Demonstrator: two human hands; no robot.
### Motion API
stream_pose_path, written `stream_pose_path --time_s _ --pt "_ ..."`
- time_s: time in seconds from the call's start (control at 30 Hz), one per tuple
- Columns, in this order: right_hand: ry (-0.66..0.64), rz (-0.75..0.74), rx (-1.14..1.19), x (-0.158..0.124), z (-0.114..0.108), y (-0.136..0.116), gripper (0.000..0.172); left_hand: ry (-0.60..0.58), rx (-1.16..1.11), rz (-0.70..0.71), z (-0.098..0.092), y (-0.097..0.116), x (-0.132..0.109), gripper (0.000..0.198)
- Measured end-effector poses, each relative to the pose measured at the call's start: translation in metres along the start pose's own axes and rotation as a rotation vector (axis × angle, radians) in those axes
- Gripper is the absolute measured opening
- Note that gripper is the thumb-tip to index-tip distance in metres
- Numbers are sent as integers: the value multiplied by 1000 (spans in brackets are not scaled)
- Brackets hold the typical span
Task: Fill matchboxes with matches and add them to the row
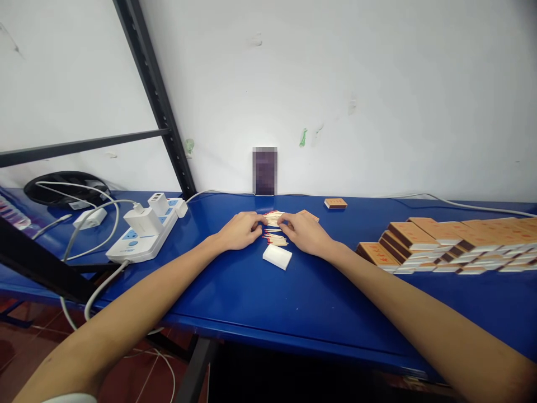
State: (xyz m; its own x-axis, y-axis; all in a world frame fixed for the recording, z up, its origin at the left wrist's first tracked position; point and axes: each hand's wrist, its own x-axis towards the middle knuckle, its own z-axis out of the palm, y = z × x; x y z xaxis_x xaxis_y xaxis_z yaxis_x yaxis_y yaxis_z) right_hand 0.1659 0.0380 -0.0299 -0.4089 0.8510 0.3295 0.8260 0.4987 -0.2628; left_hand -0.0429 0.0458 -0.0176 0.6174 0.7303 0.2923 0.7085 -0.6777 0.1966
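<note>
A small heap of red-tipped matches (pixel 274 228) lies on the blue table (pixel 268 302) between my two hands. My left hand (pixel 240 230) rests at the heap's left side, its fingers curled and pinching at the matches. At the right side my right hand (pixel 306 232) does the same with bent fingers touching the sticks. A white inner matchbox tray (pixel 277 257) lies just in front of the heap, nearer to me. A brown matchbox sleeve (pixel 312 216) peeks out behind my right hand.
Rows of stacked brown matchboxes (pixel 453 243) fill the right of the table. One single matchbox (pixel 335 203) lies near the wall. A white power strip (pixel 145 232) with chargers and cables sits at the left, beside a black shelf post (pixel 155 95). A dark upright object (pixel 264 170) leans on the wall.
</note>
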Motion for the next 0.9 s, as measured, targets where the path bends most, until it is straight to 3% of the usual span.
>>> stream_pose_path --time_s 0.6,0.9 --pt "32 -32 30 0 4 4 22 -37 9 24 -2 -1 0 36" --pt "-17 4 82 -2 -2 0 17 -36 -108 7 -2 1 -1 25"
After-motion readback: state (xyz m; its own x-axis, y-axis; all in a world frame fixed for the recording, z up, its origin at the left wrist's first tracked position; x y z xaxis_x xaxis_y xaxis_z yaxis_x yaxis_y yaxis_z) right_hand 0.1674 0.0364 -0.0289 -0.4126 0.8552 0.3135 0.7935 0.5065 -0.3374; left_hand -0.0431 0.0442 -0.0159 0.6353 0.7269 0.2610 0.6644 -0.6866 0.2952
